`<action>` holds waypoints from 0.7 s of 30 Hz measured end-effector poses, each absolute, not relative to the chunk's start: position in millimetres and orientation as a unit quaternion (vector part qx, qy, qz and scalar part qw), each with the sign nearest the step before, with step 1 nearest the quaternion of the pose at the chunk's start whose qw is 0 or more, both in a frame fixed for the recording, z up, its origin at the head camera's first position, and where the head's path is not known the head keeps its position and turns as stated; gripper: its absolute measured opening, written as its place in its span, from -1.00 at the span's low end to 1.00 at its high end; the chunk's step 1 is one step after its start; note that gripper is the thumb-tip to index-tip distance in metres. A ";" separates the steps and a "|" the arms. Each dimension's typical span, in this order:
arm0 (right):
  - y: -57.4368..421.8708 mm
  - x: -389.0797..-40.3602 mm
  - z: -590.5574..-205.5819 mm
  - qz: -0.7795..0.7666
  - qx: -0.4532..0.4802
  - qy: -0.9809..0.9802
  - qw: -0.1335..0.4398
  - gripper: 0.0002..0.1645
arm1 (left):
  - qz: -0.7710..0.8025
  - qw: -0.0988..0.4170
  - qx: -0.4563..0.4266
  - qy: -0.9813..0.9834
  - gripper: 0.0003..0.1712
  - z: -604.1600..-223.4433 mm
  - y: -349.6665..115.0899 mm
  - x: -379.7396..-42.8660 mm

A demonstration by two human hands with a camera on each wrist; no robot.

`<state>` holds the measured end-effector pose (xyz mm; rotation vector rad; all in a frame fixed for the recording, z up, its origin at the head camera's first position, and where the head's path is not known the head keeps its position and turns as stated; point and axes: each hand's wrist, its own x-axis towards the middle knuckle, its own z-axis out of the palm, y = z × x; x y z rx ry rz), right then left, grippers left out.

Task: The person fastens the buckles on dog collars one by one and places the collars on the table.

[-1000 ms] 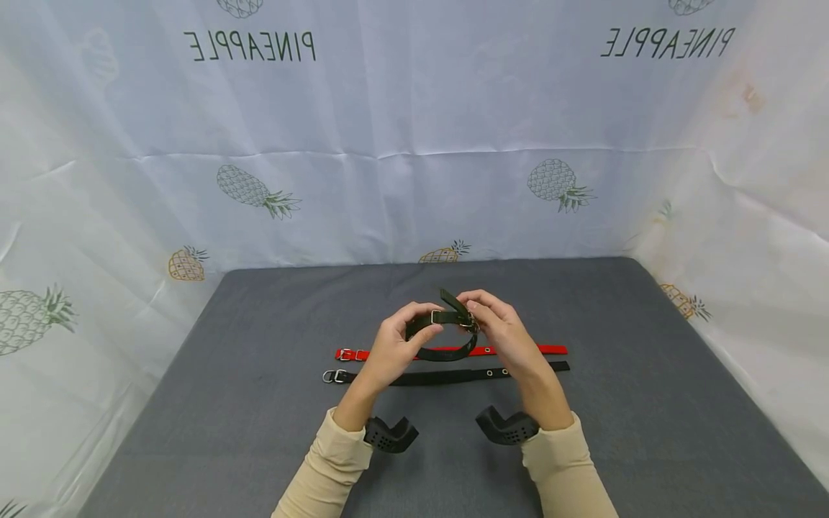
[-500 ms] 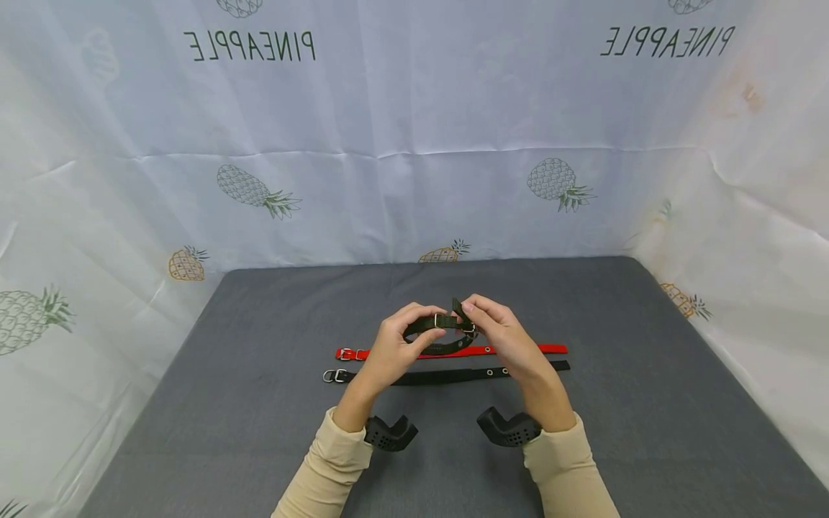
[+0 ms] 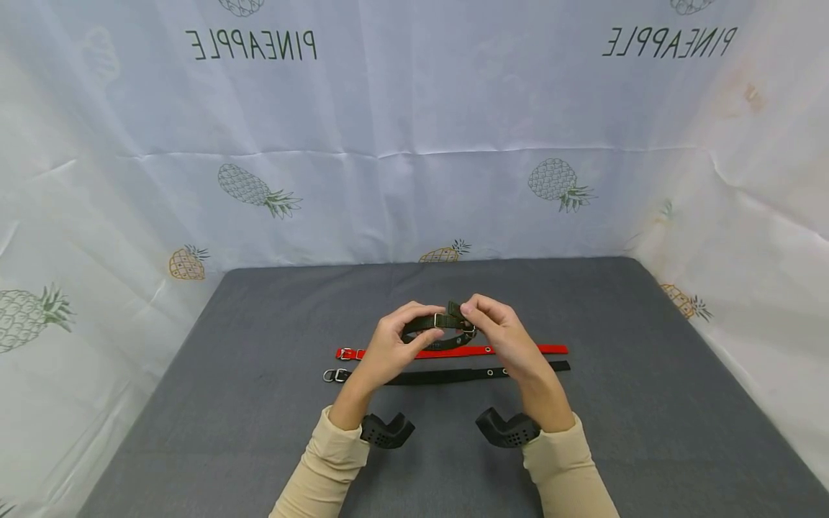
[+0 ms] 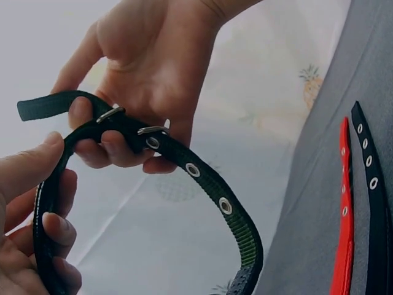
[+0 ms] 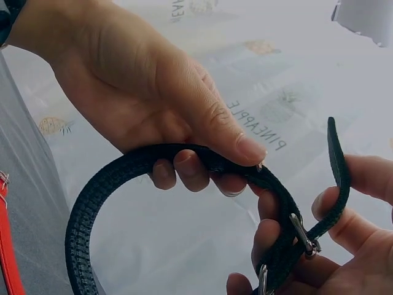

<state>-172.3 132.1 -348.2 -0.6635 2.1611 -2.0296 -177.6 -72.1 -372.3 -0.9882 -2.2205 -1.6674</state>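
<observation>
A dark green dog collar [image 3: 451, 344] is bent into a loop and held above the table. My left hand [image 3: 395, 344] grips its band at the left, thumb on the outside and fingers inside the loop. The strap's free end [image 5: 334, 147] passes through a metal buckle [image 5: 302, 235] and sticks out beyond it. My right hand [image 3: 504, 332] pinches the strap near the buckle, its other fingers curled under. Several metal eyelets [image 4: 193, 169] show along the band. Behind the loop, a red collar [image 3: 553, 350] and a black collar [image 3: 440, 377] lie straight on the table.
Both lying collars have their buckles at the left and eyelets toward the right. The grey table [image 3: 272, 446] spreads around them. A white curtain with pineapple prints [image 3: 388, 108] encloses the table's back and sides.
The strap's free end has dropped lower, and my right thumb has come onto it. The collar loop has tilted flatter. The collars on the table have not moved.
</observation>
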 end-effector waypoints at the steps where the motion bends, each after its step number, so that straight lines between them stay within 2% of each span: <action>1: 132.0 -172.4 -348.7 -0.667 -0.218 0.711 0.049 -0.70 | -0.565 0.097 -0.332 -0.749 -0.62 -372.4 -72.1 -177.7; 21: 131.1 -171.9 -350.2 -0.681 -0.240 0.691 0.022 -0.68 | -0.584 0.115 -0.330 -0.733 -0.66 -372.8 -70.6 -177.4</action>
